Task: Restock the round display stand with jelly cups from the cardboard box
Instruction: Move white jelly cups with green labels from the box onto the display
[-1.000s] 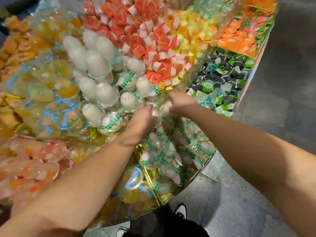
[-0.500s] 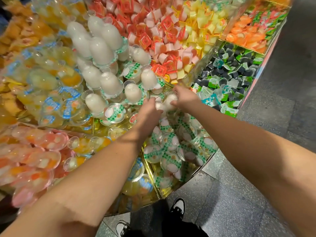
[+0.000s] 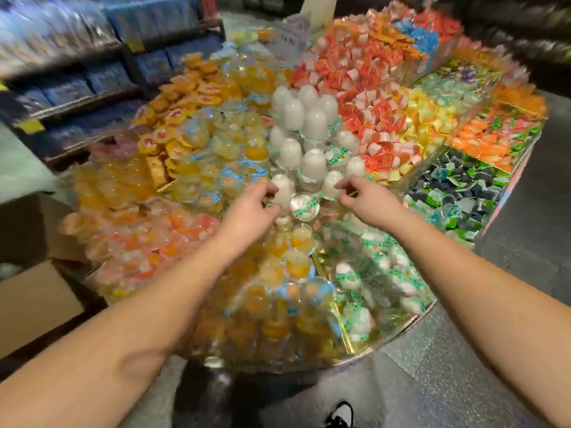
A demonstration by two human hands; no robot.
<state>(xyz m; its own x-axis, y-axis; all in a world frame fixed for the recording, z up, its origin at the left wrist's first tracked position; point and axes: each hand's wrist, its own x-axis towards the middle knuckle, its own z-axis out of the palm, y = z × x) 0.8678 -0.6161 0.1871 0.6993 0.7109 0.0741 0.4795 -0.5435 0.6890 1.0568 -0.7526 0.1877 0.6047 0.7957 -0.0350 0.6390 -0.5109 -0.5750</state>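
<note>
both hands out over the stand (image 3: 367,358), working the white jelly cup pile in the middle wedge. left hand (image 3: 250,211) has thumb and fingers pinched round a white cup (image 3: 282,188), dome up, at the front of the pile. right hand (image 3: 366,200) pinches another white cup (image 3: 332,183) by its side, fingertips closed on it, other fingers curled under. both cups sit low in the stack, touching neighbours; a green-lidded cup (image 3: 306,205) lies tilted between the two hands. more white cups (image 3: 315,123) stand inverted in tiers behind. box (image 3: 31,304) is at far left by the stand, open, contents not visible from here. frame is motion-blurred, so exact finger contact is a bit soft.

handling, as a guess: cups look light, thin clear plastic, smooth and somewhat slippery, film lid on the wide end. walls probably flex if squeezed, lid could pop or tear, so light pinch only. best hold is across the dome sides near the middle, or by the rim flange where it's stiffer. stack is loose and cups rest on each other's rims, so a nudge could roll the tier downhill toward the front edge. set each one down straight, wide end seated, then let go.

step looks like placing or straightening cups on the pile; the wedge looks quite full.
</note>
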